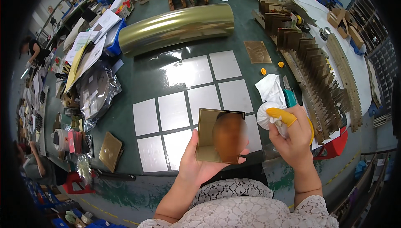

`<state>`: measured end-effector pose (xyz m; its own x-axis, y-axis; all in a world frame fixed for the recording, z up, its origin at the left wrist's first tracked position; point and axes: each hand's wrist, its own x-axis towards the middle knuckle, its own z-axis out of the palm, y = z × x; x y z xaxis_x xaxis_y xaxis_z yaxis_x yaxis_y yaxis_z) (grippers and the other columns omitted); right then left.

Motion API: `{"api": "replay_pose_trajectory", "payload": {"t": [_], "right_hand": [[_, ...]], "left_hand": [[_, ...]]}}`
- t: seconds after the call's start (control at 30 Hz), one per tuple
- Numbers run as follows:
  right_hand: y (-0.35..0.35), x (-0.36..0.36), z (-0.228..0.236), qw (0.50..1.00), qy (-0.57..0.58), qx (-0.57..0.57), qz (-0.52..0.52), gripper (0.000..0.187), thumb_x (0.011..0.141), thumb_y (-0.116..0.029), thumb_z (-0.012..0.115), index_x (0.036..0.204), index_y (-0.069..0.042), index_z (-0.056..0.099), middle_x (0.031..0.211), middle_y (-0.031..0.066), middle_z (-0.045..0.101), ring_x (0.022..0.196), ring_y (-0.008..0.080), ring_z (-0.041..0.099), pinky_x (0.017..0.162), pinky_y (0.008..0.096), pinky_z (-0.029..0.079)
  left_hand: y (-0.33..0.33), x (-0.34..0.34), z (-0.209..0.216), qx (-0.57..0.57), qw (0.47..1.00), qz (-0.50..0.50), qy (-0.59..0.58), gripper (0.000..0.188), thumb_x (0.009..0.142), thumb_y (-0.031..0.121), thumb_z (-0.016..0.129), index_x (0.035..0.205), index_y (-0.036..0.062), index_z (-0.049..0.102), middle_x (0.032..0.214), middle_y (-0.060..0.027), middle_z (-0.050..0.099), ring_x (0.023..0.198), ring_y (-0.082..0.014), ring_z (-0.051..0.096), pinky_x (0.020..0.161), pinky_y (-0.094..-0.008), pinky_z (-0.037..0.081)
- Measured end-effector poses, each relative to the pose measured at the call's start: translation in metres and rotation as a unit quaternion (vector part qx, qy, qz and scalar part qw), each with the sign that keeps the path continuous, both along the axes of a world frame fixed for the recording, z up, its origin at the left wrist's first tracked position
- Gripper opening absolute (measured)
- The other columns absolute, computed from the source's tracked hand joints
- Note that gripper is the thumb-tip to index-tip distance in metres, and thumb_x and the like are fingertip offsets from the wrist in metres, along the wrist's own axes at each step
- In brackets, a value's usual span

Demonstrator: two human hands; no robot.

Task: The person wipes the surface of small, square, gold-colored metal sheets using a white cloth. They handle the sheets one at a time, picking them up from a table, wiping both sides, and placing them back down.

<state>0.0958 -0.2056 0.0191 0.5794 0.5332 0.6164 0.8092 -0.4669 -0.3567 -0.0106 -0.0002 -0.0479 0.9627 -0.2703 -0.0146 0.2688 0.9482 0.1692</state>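
Note:
My left hand (pixel 193 165) holds up a square, bronze-tinted mirror plate (pixel 206 142), thumb along its left edge and fingertips at its right. A reflection fills much of its shiny face. To the right, my right hand (pixel 295 142) has a yellow finger cot (pixel 282 114) on the index finger. Its fingers are closed round a bunched white cloth (pixel 279 127), partly hidden by the hand. Touching that fingertip is a round white thing (pixel 264 117), whose kind I cannot make out. Behind it lies another white cloth (pixel 269 87), beside a green object (pixel 289 97).
Silvery square plates (pixel 172 111) lie in rows on the dark green table (pixel 144 75). Behind them rests a large gold film roll (pixel 179 27). Slotted racks of plates (pixel 313 69) line the right. Bronze plates (pixel 110 150) are stacked left, near papers (pixel 98 25). Two yellow finger cots (pixel 263 71) lie loose.

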Motion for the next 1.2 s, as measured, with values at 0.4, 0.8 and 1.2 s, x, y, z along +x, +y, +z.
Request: {"api": "replay_pose_trajectory", "payload": {"t": [0.4,0.8,1.2], "right_hand": [[0.004,-0.006,0.002,1.000,0.007,0.018,-0.001,0.033,0.070,0.004,0.075,0.101,0.001,0.063,0.089,0.0138,0.057,0.075,0.0324,0.054,0.066,0.0394,0.042],[0.030,-0.014,-0.006,0.997,-0.027,0.044,0.054,0.035,0.072,0.000,0.080,0.101,0.004,0.060,0.087,0.0136,0.057,0.067,0.0302,0.053,0.060,0.0393,0.039],[0.027,0.017,-0.017,0.993,-0.039,0.054,-0.093,0.026,0.077,-0.002,0.077,0.083,0.001,0.052,0.084,0.0171,0.054,0.072,0.0353,0.053,0.061,0.0426,0.040]], "left_hand": [[0.001,-0.001,-0.007,-0.004,1.000,-0.008,-0.020,0.083,0.100,0.065,0.021,0.151,-0.0004,0.024,0.141,-0.0351,0.041,0.125,-0.0466,0.049,0.103,-0.0546,0.042],[-0.010,-0.004,0.001,0.020,1.000,0.010,0.001,0.074,0.103,0.058,0.020,0.152,0.0025,0.022,0.147,-0.0283,0.039,0.131,-0.0437,0.047,0.108,-0.0550,0.039],[-0.007,-0.005,-0.010,-0.012,0.999,-0.033,-0.029,0.078,0.102,0.060,0.021,0.151,0.0004,0.024,0.142,-0.0311,0.043,0.126,-0.0420,0.050,0.106,-0.0531,0.041]]}}
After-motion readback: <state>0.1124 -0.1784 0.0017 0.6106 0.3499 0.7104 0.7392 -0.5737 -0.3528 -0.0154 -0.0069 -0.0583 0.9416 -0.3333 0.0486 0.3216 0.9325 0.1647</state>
